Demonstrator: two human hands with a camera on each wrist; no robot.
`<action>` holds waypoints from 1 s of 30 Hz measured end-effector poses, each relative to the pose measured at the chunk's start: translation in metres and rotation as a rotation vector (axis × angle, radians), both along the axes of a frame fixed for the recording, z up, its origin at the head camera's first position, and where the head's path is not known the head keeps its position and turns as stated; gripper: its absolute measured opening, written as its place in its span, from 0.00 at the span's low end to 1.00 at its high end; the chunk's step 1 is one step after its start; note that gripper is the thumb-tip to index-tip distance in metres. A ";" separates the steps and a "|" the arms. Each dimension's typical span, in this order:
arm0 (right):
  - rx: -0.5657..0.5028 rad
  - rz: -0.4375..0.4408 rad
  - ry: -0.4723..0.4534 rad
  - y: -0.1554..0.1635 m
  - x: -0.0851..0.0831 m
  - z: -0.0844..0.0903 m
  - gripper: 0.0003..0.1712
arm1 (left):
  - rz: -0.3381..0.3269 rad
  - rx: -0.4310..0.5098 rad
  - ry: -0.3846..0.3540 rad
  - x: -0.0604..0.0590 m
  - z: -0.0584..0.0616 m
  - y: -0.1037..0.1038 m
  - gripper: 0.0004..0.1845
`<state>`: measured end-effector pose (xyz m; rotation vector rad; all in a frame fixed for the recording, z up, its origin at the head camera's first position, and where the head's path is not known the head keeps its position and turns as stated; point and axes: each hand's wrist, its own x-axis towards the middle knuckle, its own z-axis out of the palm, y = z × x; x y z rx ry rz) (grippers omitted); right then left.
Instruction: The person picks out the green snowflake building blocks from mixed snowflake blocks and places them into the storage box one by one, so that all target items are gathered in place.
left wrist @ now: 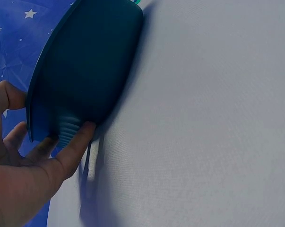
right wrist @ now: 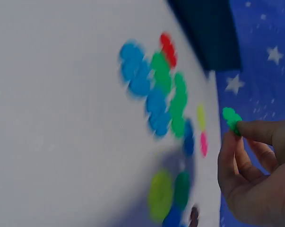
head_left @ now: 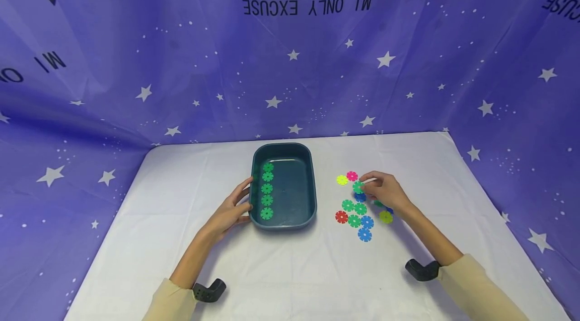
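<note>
Head view: a person's two forearms in tan sleeves reach over a table (head_left: 290,270) covered w/ a white cloth; a purple star-print backdrop (head_left: 181,59) hangs behind and at both sides.

Left hand (head_left: 228,213) holds the near-left edge of a dark teal tray (head_left: 299,187) at table centre. Fingers lie along its left wall, thumb at the near corner. In the left wrist view, the thumb (left wrist: 73,146) presses the tray's outer wall (left wrist: 90,71) and the fingers curl over the rim.

Inside the tray, 5 green discs (head_left: 267,189) sit in a straight row along the left side, front to back, nearly touching.

Right hand (head_left: 385,191) is right of the tray, over a loose cluster of flower-shaped discs. It pinches one green disc (head_left: 358,187) betw. thumb and fingertips. The right wrist view shows that disc (right wrist: 231,118) lifted clear of the cloth, gripped at its edge; this view is blurred.

Cluster on the cloth: yellow disc (head_left: 342,180) and pink disc (head_left: 352,176) at the far side, just beside the hand. Nearer the person: 3 green ones, a red disc (head_left: 341,217), 2 blue discs (head_left: 365,228), and a yellow-green disc (head_left: 385,217) under the wrist. Some touch or overlap.

A dark wrist mount shows on each forearm, near the sleeve.
</note>
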<state>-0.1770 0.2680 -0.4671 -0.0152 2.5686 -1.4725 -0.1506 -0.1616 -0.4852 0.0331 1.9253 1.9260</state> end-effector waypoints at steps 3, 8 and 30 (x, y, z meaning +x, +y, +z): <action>-0.137 0.028 -0.052 -0.018 0.003 0.011 0.17 | 0.000 -0.001 -0.002 0.000 -0.001 0.000 0.44; -0.263 0.074 -0.100 -0.052 0.004 0.022 0.16 | -0.003 0.002 -0.003 0.000 0.000 0.000 0.44; -0.281 0.264 -0.161 -0.172 -0.005 0.024 0.12 | -0.014 0.007 -0.001 -0.002 -0.002 -0.002 0.43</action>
